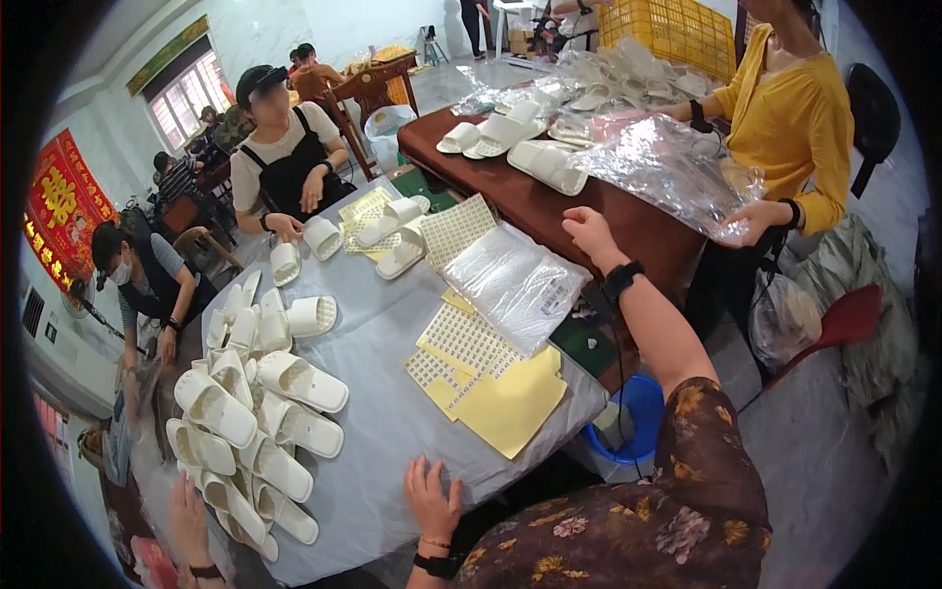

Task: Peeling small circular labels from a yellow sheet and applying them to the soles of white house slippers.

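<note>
My left hand (432, 503) rests palm down at the near edge of the grey-covered table, fingers spread and holding nothing. To its left lies a pile of cream slide slippers (280, 461). My right arm stretches forward, and my right hand (591, 236) has its fingers curled in beside the brown table, with nothing seen in it. Just left of that hand is a stack of clear plastic bags (515, 285). Sheets of small stickers (461, 344) and a plain yellow sheet (510, 407) lie on this side of the bags.
Another person's hand (188, 520) is left of the pile. Across the table a co-worker (294, 167) touches slippers (287, 263). At right, a person in yellow (785, 128) holds a clear bag (677, 167) over the brown table (432, 133). A blue bucket (643, 417) stands below.
</note>
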A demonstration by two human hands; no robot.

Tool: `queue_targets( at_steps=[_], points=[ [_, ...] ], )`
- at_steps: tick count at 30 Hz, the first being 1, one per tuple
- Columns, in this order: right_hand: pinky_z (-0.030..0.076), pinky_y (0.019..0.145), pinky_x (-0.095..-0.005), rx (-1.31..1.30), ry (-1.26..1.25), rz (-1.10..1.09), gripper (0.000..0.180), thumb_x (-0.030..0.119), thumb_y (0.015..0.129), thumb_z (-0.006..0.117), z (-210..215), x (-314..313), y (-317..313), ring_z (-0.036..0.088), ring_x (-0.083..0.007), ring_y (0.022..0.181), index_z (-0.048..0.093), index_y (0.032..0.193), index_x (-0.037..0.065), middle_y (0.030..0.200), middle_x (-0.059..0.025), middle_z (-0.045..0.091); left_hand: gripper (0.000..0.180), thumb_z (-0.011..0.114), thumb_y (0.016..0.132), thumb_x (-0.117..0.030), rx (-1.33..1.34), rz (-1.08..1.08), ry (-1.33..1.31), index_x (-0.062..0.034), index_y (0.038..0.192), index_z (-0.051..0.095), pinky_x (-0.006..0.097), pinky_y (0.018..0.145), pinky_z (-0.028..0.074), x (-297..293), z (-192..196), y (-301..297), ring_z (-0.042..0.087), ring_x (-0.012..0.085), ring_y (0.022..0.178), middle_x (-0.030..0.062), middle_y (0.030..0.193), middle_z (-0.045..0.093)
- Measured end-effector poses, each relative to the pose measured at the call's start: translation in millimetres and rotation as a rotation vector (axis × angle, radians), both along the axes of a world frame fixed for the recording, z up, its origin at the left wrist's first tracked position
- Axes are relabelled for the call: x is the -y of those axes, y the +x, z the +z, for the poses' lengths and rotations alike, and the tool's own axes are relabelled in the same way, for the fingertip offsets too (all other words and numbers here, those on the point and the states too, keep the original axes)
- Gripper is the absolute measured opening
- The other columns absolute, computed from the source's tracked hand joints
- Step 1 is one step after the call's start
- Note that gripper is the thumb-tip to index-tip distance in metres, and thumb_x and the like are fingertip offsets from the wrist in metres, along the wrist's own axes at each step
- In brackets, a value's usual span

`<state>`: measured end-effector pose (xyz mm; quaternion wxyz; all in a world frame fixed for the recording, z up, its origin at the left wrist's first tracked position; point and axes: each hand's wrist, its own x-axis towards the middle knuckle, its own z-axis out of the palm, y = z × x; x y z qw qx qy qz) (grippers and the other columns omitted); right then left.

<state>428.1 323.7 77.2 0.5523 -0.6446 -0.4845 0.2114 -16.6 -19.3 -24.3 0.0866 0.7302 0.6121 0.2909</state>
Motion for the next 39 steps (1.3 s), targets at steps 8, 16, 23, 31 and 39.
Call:
queue_targets(
  at_steps=[8, 16, 23, 31, 39],
  points=[
    [0.050, 0.075, -0.0304, -0.337, -0.024, 0.007, 0.050, 0.015, 0.078, 0.071, -12, -80, 51, 0.062, -0.0158, 0.085, 0.065, 0.126, 0.004, 0.104, -0.0062, 0.068, 0.042, 0.069, 0.086, -0.035, 0.006, 0.071, 0.075, -0.0050, 0.115, 0.065, 0.052, 0.107, 0.034, -1, -7, 0, 0.045, 0.0431, 0.128, 0.0215, 0.134, 0.053],
    [0.037, 0.109, -0.0328, -0.305, -0.016, 0.073, 0.066, 0.012, 0.082, 0.071, -14, -99, 46, 0.051, -0.0242, 0.130, 0.047, 0.140, -0.008, 0.143, -0.0183, 0.053, 0.043, 0.073, 0.082, -0.036, -0.045, 0.047, 0.100, -0.0076, 0.113, 0.066, 0.050, 0.107, 0.035, -2, -17, 0, 0.047, 0.0377, 0.128, 0.0169, 0.129, 0.056],
    [0.042, 0.052, -0.0230, -0.397, 0.259, -0.297, 0.022, 0.018, 0.088, 0.069, -25, -53, 44, 0.053, -0.0076, 0.056, 0.071, 0.104, 0.003, 0.076, 0.0009, 0.064, 0.042, 0.073, 0.081, -0.032, -0.033, 0.053, 0.074, -0.0074, 0.114, 0.066, 0.050, 0.107, 0.035, 2, -12, 1, 0.046, 0.0384, 0.127, 0.0178, 0.130, 0.055],
    [0.050, 0.055, -0.0211, -0.738, 0.336, -0.208, 0.020, 0.005, 0.090, 0.060, 49, 36, 62, 0.060, -0.0085, 0.064, 0.070, 0.107, 0.003, 0.083, -0.0012, 0.067, 0.041, 0.073, 0.082, -0.028, 0.134, -0.011, 0.077, -0.0043, 0.114, 0.064, 0.049, 0.105, 0.038, -3, -6, -5, 0.049, 0.0406, 0.124, 0.0199, 0.130, 0.056],
    [0.053, 0.057, -0.0235, -0.702, 0.222, 0.305, 0.018, 0.002, 0.090, 0.061, 141, 108, -9, 0.063, -0.0109, 0.068, 0.070, 0.105, 0.000, 0.089, -0.0040, 0.069, 0.042, 0.068, 0.090, -0.020, 0.870, 0.164, -0.349, -0.0040, 0.127, 0.059, 0.039, 0.105, 0.041, -12, 15, -20, 0.052, 0.0315, 0.125, 0.0158, 0.135, 0.055]
  ],
)
